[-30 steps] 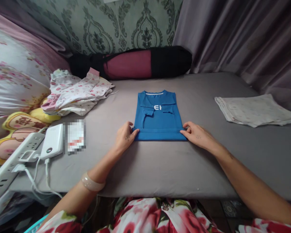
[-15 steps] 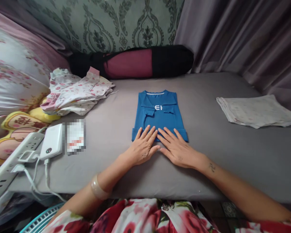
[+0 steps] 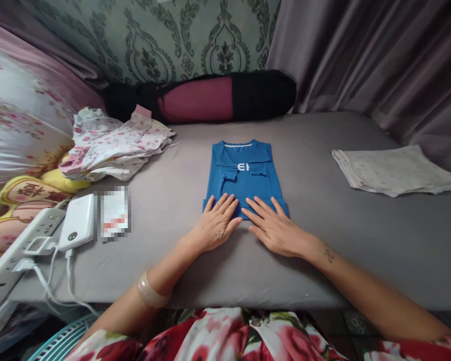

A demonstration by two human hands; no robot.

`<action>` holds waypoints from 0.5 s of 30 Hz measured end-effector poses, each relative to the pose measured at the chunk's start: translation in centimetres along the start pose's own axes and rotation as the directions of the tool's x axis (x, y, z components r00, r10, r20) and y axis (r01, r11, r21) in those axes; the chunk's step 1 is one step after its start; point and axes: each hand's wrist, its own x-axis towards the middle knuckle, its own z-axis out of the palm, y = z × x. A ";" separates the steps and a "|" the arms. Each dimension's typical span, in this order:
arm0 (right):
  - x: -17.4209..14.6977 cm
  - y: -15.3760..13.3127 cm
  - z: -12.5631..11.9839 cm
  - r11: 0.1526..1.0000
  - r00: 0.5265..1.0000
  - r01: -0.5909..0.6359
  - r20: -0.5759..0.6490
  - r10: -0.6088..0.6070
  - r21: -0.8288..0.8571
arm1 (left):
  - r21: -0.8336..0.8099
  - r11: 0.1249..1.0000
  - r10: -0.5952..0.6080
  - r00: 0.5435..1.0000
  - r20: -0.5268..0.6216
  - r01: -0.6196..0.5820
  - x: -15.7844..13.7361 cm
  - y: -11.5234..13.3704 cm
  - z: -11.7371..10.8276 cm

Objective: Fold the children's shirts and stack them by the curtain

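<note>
A blue T-shirt (image 3: 244,188) lies on the grey sheet (image 3: 308,220), its sides and sleeves folded inward and its collar pointing away from me. Part of a white print shows between the folds. The hem nearest me is turned up in a narrow band. My left hand (image 3: 218,223) rests flat on the left part of that band, fingers spread. On the band's right part my right hand (image 3: 272,228) lies flat too, fingers apart. Both palms cover some of the near edge, and a small gap separates the hands.
A patterned garment (image 3: 116,143) lies crumpled at left, behind a white power bank (image 3: 78,220) and a power strip (image 3: 26,245) with cables. Folded pale cloth (image 3: 396,169) lies at right. A long black and maroon bag (image 3: 195,98) lies along the wall.
My hands have moved slightly apart along the turned-up hem, widening the gap between them. The view has shifted a little; the shirt's folds look the same.
</note>
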 end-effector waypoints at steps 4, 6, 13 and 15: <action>-0.3 0.6 -0.3 0.998 0.999 -0.053 -0.006 0.053 -0.028 | 0.051 0.998 -0.043 0.997 -0.064 0.047 0.5 -1.2 0.3; -0.4 0.8 0.0 0.998 0.998 -0.056 0.001 0.056 -0.026 | 0.057 0.997 -0.050 0.997 -0.063 0.054 0.8 -1.6 0.7; -0.3 1.2 0.9 0.998 0.999 -0.048 0.005 0.049 -0.040 | 0.044 0.996 -0.079 0.997 0.009 0.078 1.2 -1.7 1.1; -0.3 1.2 0.9 0.998 0.999 -0.048 0.005 0.048 -0.040 | 0.034 0.996 -0.086 0.996 0.028 0.085 1.3 -1.7 0.9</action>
